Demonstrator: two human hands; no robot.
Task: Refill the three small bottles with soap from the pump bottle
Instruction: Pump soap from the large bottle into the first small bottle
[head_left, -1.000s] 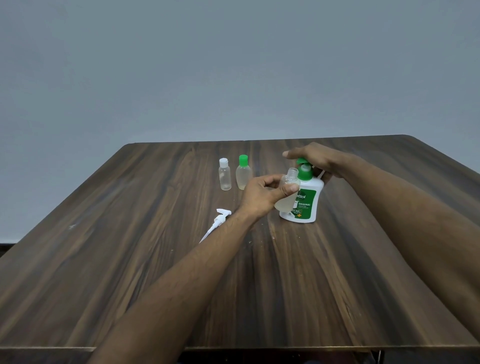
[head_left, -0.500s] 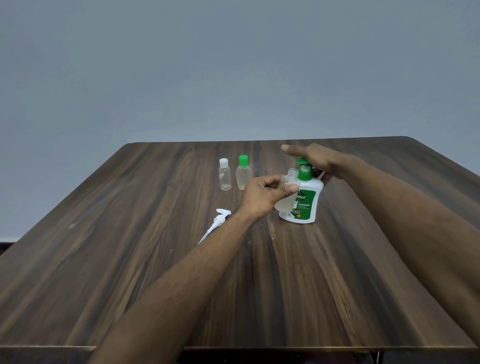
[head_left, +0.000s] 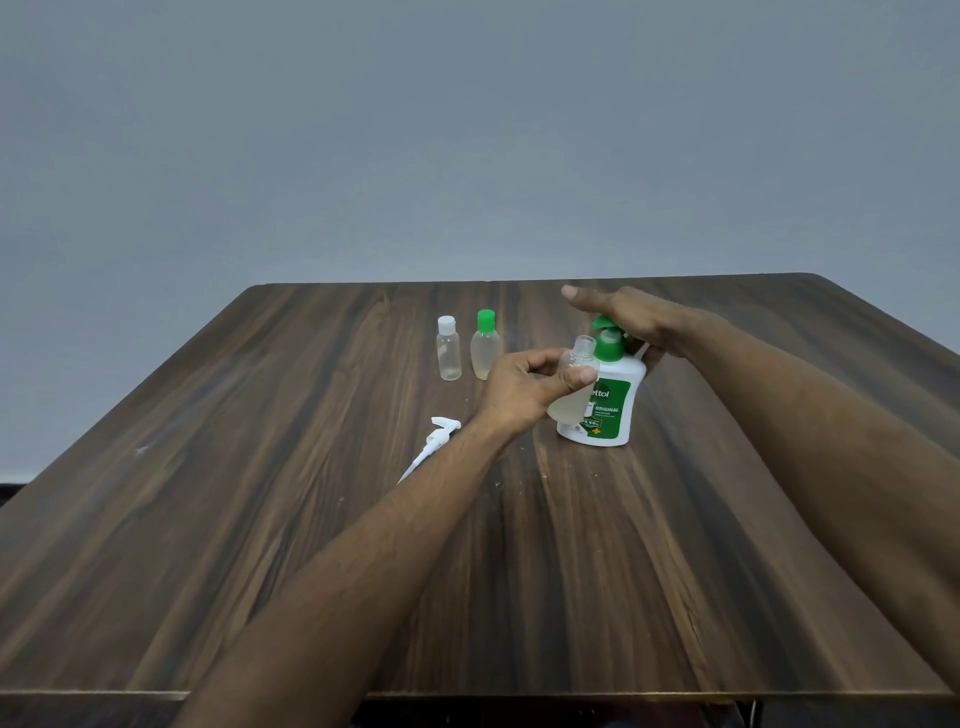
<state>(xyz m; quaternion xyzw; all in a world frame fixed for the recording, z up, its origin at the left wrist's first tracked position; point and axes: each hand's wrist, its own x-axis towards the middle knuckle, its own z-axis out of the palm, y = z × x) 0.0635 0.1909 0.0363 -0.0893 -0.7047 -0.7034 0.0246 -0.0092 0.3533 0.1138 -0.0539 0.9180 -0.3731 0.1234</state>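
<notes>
A white pump bottle (head_left: 609, 405) with a green label and green pump head stands on the wooden table (head_left: 311, 519). My right hand (head_left: 631, 317) lies flat on top of the pump head with its fingers straight. My left hand (head_left: 524, 387) grips an uncapped clear small bottle (head_left: 571, 400), partly filled with pale soap, its open neck just under the pump's spout. Two other small bottles stand behind to the left: one with a white cap (head_left: 448, 349) and one with a green cap (head_left: 485, 345).
A loose white pump dispenser (head_left: 431, 451) with its tube lies on the table beside my left forearm. A plain grey wall stands behind the table. The table's front edge runs across the bottom of the view.
My right hand has risen slightly on the pump head between the earlier frames and now. The left hand and its small bottle have stayed in place.
</notes>
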